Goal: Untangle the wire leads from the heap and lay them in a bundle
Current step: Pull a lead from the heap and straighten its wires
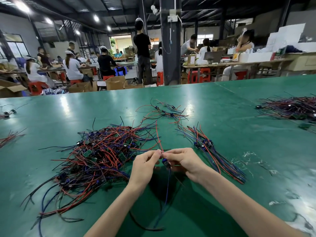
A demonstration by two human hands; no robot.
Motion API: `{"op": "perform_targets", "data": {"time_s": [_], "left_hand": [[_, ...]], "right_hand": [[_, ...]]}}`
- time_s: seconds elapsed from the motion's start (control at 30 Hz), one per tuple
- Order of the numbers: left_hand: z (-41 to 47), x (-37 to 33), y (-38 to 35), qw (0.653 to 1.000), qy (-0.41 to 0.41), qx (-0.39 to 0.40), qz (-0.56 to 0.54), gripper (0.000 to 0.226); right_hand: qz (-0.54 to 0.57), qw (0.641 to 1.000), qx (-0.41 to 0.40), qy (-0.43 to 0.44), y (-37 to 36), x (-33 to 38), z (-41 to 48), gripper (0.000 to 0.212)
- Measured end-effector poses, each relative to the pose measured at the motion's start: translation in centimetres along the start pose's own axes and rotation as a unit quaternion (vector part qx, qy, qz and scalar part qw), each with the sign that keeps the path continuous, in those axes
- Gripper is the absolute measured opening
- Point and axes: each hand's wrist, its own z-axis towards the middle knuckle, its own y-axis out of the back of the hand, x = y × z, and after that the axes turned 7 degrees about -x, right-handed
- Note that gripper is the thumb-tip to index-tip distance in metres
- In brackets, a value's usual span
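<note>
The heap [95,156] of red, blue and black wire leads lies on the green table [222,108]. Just right of the heap, the left hand [144,165] and right hand [183,161] meet fingertip to fingertip. Each pinches the same lead [165,162] with curled fingers. The lead's red wire runs away from the person and its blue wire hangs toward the person. The bundle [213,154] of straightened leads lies farther right of the heap.
</note>
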Motion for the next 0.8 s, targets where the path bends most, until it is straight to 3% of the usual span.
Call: {"op": "perform_targets", "data": {"time_s": [0.1,0.2,0.3,0.47,0.6,0.8], "left_hand": [[0.3,-0.1,-0.3,0.995,0.051,0.025,-0.082,0.023],[1.1,-0.3,0.0,0.974,0.141,0.051,-0.168,0.008],[2.3,-0.5,0.2,0.960,0.199,0.066,-0.186,0.005],[3.2,-0.3,-1.0,0.963,0.188,0.073,-0.176,0.003],[2.6,0.0,-1.9,0.952,0.184,0.044,-0.240,0.014],[1.7,0.1,-1.1,0.952,0.169,0.032,-0.252,0.006]], "right_hand": [[-0.018,1.000,0.004,0.005,0.0,0.0,-0.2,0.005],[-0.012,1.000,0.009,0.006,-0.1,0.2,-0.3,0.002],[-0.004,1.000,0.008,-0.005,-0.4,0.1,-0.2,0.007],[-0.010,1.000,-0.008,-0.020,-0.1,0.3,0.1,0.012],[-0.011,1.000,-0.007,-0.014,0.4,0.5,0.2,0.012],[-0.024,1.000,0.017,-0.009,-0.1,0.4,-0.4,0.012]]}}
